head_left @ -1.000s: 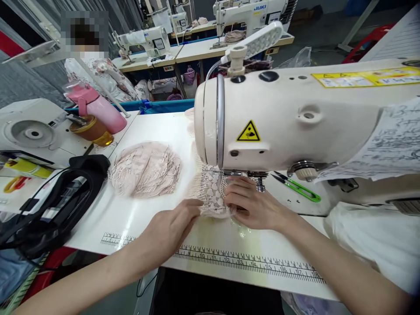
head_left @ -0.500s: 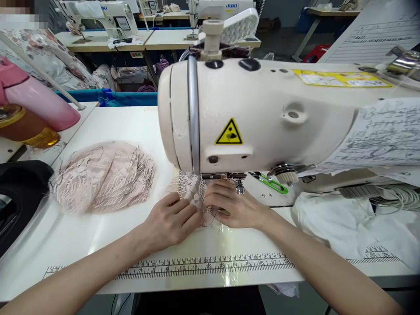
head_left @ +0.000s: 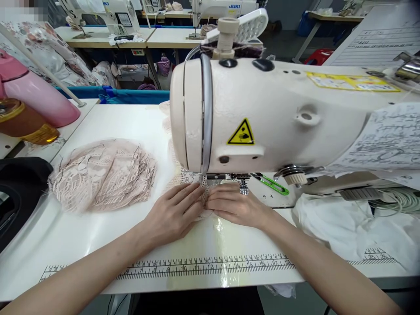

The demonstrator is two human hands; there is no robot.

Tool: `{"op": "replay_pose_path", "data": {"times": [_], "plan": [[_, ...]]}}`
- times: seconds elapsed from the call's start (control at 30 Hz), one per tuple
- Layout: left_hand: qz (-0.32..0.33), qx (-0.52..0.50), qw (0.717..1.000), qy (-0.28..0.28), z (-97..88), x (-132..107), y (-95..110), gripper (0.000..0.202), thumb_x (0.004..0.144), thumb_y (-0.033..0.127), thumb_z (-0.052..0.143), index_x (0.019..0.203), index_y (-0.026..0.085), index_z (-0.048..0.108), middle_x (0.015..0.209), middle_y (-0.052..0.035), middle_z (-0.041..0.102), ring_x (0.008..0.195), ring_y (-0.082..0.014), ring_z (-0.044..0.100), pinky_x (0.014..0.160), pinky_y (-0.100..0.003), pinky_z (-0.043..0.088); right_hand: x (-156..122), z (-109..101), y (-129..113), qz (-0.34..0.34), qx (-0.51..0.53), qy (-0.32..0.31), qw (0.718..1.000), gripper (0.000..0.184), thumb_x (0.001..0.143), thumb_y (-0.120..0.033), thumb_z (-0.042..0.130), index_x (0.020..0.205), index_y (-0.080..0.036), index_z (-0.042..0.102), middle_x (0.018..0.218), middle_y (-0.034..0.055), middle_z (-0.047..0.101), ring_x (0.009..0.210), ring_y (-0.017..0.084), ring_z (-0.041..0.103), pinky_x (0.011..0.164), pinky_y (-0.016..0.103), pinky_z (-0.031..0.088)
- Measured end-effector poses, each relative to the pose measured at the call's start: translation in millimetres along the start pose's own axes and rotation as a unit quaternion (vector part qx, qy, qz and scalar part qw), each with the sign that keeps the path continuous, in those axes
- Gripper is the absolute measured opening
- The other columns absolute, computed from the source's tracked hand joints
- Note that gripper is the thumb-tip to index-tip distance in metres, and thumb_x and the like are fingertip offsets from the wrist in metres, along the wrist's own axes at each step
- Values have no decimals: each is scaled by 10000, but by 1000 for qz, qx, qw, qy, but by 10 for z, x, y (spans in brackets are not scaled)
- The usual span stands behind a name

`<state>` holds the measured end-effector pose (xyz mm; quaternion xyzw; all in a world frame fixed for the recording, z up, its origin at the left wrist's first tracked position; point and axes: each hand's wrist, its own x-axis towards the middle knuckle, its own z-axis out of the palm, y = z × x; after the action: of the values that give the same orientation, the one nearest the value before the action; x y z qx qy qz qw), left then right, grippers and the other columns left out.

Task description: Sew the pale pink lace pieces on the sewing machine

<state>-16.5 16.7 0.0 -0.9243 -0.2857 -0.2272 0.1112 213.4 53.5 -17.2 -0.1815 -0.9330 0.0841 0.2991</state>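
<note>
A strip of pale pink lace (head_left: 185,176) lies under the needle end of the sewing machine (head_left: 282,118). My left hand (head_left: 175,212) rests on this lace, its fingers stretched out and nearly flat. Close beside it, my right hand (head_left: 238,204) has its fingers together at the lace just before the presser foot, with the thumb hidden below. The fingertips of both hands almost meet there. Part of the lace runs out of sight behind the machine head. To the left lies a pile of pink lace pieces (head_left: 105,175) with dark thread ends.
Green thread snips (head_left: 274,184) lie right of the needle. White cloth (head_left: 331,218) covers the right side of the table. A pink bottle (head_left: 39,94), an amber jar (head_left: 28,122) and a black object (head_left: 24,188) stand at the left. A printed ruler (head_left: 197,267) runs along the front edge.
My left fingers have gone from curled to stretched out on the lace. My right fingers have straightened and drawn together. More lace shows behind the machine head; the view has shifted slightly.
</note>
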Motion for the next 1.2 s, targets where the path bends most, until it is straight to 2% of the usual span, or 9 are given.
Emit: {"op": "replay_pose_path", "data": {"times": [0.07, 0.23, 0.47, 0.67, 0.8, 1.2], "plan": [[-16, -25, 999, -21, 39, -17, -3, 166, 936, 206, 494, 1030, 130, 608, 1246, -127, 659, 1200, -250, 603, 980, -388, 534, -3, 9, -8, 3, -4, 5, 1000, 165, 962, -197, 509, 1012, -193, 666, 922, -2, 743, 970, 131, 661, 780, 253, 549], [-34, -54, 998, -17, 81, -38, 10, 162, 937, 216, 501, 1023, 119, 598, 1184, -134, 691, 1153, -237, 638, 939, -343, 573, 39, 16, -49, 8, 4, 10, 1000, 187, 973, -224, 495, 993, -183, 676, 885, 7, 743, 927, 128, 666, 708, 229, 544], [-43, -47, 997, -32, 79, -21, 7, 160, 924, 216, 511, 1003, 112, 604, 1201, -152, 681, 1168, -250, 627, 950, -354, 569, 24, 34, -21, 12, 8, -20, 1000, 231, 990, -248, 453, 1012, -201, 678, 898, 21, 742, 954, 138, 662, 766, 264, 551], [-46, -48, 997, -32, 117, -28, 8, 247, 921, 208, 516, 1129, 102, 598, 1234, -140, 667, 1190, -252, 612, 967, -365, 562, 8, 53, 29, 23, 15, 16, 1000, 207, 970, -198, 460, 983, -194, 666, 874, 16, 735, 942, 143, 663, 755, 276, 544], [-51, -55, 997, -27, 129, -21, 8, 262, 936, 202, 501, 1158, 99, 594, 1238, -129, 667, 1199, -246, 606, 972, -371, 562, 9, 49, 52, 44, 14, 12, 999, 185, 946, -189, 482, 944, -201, 666, 880, 29, 724, 883, 138, 665, 746, 277, 524], [-62, -67, 996, -19, 173, 7, -25, 297, 935, 186, 498, 1199, 93, 597, 1242, -134, 663, 1218, -254, 592, 986, -394, 556, -3, 17, 17, 91, -73, 20, 993, 187, 922, -196, 510, 968, -223, 689, 938, 22, 729, 796, 120, 640, 737, 251, 466]]}}
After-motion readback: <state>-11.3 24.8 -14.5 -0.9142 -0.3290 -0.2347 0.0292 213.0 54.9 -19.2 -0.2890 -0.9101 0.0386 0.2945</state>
